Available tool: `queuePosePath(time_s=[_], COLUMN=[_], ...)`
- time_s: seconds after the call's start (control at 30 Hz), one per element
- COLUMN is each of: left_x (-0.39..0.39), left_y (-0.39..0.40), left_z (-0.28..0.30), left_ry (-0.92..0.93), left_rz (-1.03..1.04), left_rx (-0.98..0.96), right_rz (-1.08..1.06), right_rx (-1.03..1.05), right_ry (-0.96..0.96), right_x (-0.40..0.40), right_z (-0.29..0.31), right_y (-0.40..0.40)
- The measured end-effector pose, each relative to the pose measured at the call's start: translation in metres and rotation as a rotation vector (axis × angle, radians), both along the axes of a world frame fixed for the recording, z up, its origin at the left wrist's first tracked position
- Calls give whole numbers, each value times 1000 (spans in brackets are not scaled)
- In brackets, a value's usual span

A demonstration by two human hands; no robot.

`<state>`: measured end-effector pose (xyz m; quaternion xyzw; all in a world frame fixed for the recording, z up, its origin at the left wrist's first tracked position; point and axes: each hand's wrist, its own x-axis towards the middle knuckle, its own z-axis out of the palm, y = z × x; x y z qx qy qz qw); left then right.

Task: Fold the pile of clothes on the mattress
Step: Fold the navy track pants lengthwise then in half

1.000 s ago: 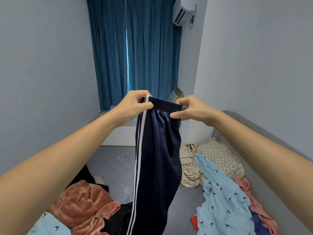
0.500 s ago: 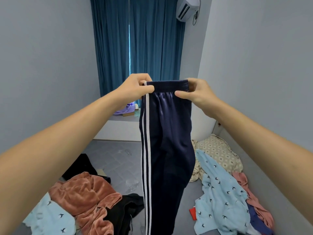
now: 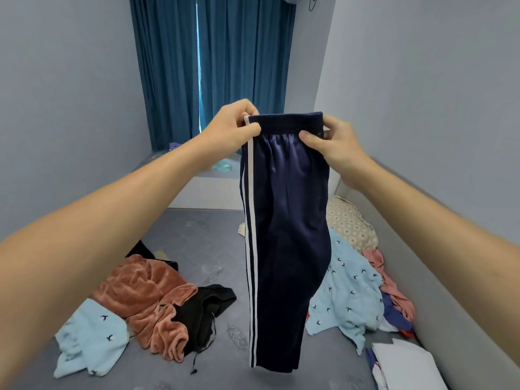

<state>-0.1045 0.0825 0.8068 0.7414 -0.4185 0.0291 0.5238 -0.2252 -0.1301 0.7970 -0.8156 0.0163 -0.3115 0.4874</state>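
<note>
So the person is mid-fold on one item: navy pants (image 3: 284, 220) with two white stripes down the left edge, held up in the air over the mattress (image 3: 202, 249). The left hand (image 3: 235, 128) pinches the waistband's left corner and the right hand (image 3: 327, 142) pinches the right corner, thumb in front, fingers curled behind. The pants hang straight down with the legs looking already stacked one over the other, and the cuffs dangle clear of the mattress.

Judging by that, the step in hand is squaring the pants up before laying them flat. The next move probably calls for lowering them onto the bare grey patch in the middle, keeping the waistband taut so the legs don't twist, then folding cuffs up to the waist. The fabric looks slick, so it could slide out of line.

Count of what's lying around, as far as can be told:
- 2 light blue pieces with a bird print, one near left (image 3: 90, 339), one on the right (image 3: 346, 288)
- 1 rust fleece (image 3: 140, 294), left
- 1 black garment (image 3: 205, 308) with a drawstring, touching the fleece
- 1 pink piece (image 3: 385, 280) by the right wall
- 1 patterned cream piece (image 3: 349, 220), far right
- 1 white item (image 3: 405, 364), near right

There's some more dark blue and red stuff tucked under the right pile, too bunched to count. Most of the pile looks unfolded.
</note>
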Motion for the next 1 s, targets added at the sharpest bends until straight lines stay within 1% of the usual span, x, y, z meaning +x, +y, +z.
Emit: queuePosePath(time_s=[0.13, 0.2, 0.3, 0.37, 0.47, 0.6, 0.7, 0.8, 0.9, 1.0], left_x=[-34, -47, -72, -90, -111, -132, -129, -107, -74, -26], left_y=[10, 11, 8, 7, 5, -3, -16, -30, -47, -67], left_z=[-2, -12, -36, -52, -65, -67, -70, -85, -113, -157], left_ry=[92, 171, 291, 291, 262, 267, 281, 306, 377, 453], left_rz=[-37, -35, 10, 29, 20, 14, 22, 42, 49, 62], left_rx=[-121, -190, -151, -132, -233, -333, -317, -272, -231, -197], right_rz=[19, 40, 86, 127, 184, 216, 199, 178, 147, 101], right_rx=[29, 39, 98, 131, 180, 219, 239, 280, 303, 319], right_ry=[-43, -68, -81, -75, -86, -97, -88, -43, 27, 97], right_x=[-23, -38, -64, -84, -111, -129, -123, -102, -63, -13], right_z=[-4, -8, -16, -23, -30, -31, -35, -50, -80, -124], right_y=[6, 7, 5, 2, -3, -9, -17, -30, -48, -66])
